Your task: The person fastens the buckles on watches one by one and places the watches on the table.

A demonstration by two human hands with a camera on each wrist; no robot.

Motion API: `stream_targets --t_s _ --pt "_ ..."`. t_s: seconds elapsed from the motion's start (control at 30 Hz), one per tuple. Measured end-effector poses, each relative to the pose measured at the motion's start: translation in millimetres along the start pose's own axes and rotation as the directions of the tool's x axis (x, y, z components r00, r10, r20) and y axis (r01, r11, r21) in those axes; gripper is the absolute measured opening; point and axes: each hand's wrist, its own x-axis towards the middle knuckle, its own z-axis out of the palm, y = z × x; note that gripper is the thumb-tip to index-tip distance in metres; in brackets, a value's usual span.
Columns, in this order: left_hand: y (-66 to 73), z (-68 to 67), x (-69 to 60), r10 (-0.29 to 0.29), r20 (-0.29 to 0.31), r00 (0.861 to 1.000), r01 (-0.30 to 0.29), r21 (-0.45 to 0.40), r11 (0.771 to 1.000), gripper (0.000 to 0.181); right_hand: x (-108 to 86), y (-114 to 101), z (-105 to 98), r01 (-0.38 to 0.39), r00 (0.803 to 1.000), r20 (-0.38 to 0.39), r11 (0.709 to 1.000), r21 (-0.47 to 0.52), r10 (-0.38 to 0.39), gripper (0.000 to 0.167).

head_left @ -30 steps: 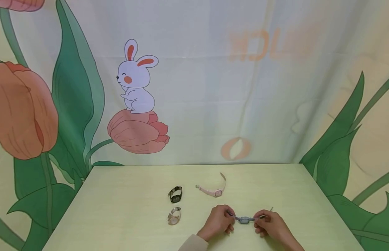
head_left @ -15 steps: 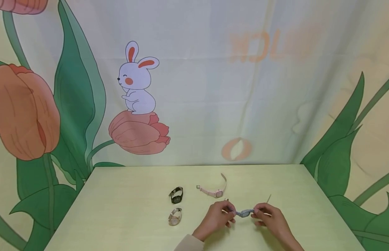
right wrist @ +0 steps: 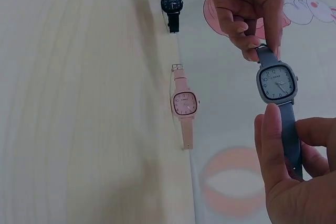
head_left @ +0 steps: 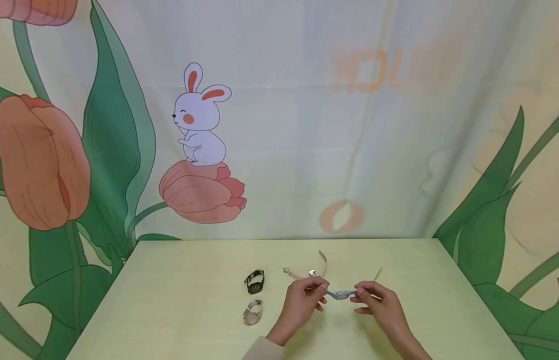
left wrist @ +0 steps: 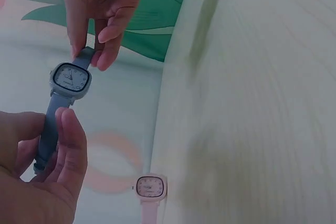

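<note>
A pale sleeve (head_left: 263, 349) covers the person's left forearm. The left hand (head_left: 302, 302) pinches the buckle end of a grey-blue watch (head_left: 342, 295) between thumb and fingers; the right hand (head_left: 382, 304) pinches the other strap likewise, its tip jutting past the fingers. The watch is held stretched between the hands, raised above the pale table (head_left: 171, 300). To the left lies a metal-banded watch (head_left: 252, 313), with a black watch (head_left: 255, 282) just beyond. A pink watch (right wrist: 185, 103) lies behind the left hand, partly hidden in the head view. Farthest off, a backdrop (head_left: 284, 125) shows a white rabbit (head_left: 202, 120)
</note>
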Motion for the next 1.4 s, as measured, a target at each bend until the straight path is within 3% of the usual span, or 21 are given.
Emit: stream_targets --t_s 0.1,0.2,0.43,0.6,0.77,1.03,1.17,1.4 --pt "-11.4 -4.8 3.2 -0.01 -0.021 1.0 0.01 -0.018 1.0 0.023 -0.7 -1.8 5.2 0.019 1.0 0.009 1.0 0.002 -0.019 0.018" --pt "-9.1 -8.9 1.8 -0.035 -0.038 0.999 0.034 -0.026 0.999 0.038 -2.2 -5.7 9.9 0.042 0.999 0.016 0.999 0.01 -0.042 0.024" --pt "-1.6 -17.3 -1.9 -0.078 -0.069 0.995 0.076 -0.031 0.997 0.069 -4.6 -18.4 21.0 0.06 0.997 0.035 0.996 0.068 -0.062 0.075" --pt "4.4 -27.4 -4.6 -0.066 -0.081 0.994 0.064 -0.036 0.997 0.07 -6.2 -30.5 28.4 0.059 0.998 0.005 0.991 0.122 -0.06 0.094" --pt "9.5 -40.1 -6.5 -0.036 -0.106 0.994 0.032 -0.046 0.998 0.06 -6.5 -41.0 39.0 0.091 0.996 -0.014 0.985 0.15 -0.09 0.086" --pt "21.6 -55.4 -9.1 -0.017 -0.151 0.988 -0.005 -0.146 0.989 0.039 -8.7 -51.9 53.2 0.134 0.991 -0.023 0.969 0.208 -0.132 0.049" --pt "26.2 -59.2 -10.5 -0.02 -0.181 0.983 -0.008 -0.152 0.988 0.03 -13.7 -56.1 57.9 0.152 0.988 -0.023 0.963 0.222 -0.151 0.037" --pt "32.0 -64.1 -14.7 -0.015 -0.218 0.976 -0.017 -0.147 0.989 0.037 -20.1 -60.9 64.2 0.171 0.984 0.003 0.96 0.221 -0.176 0.026"
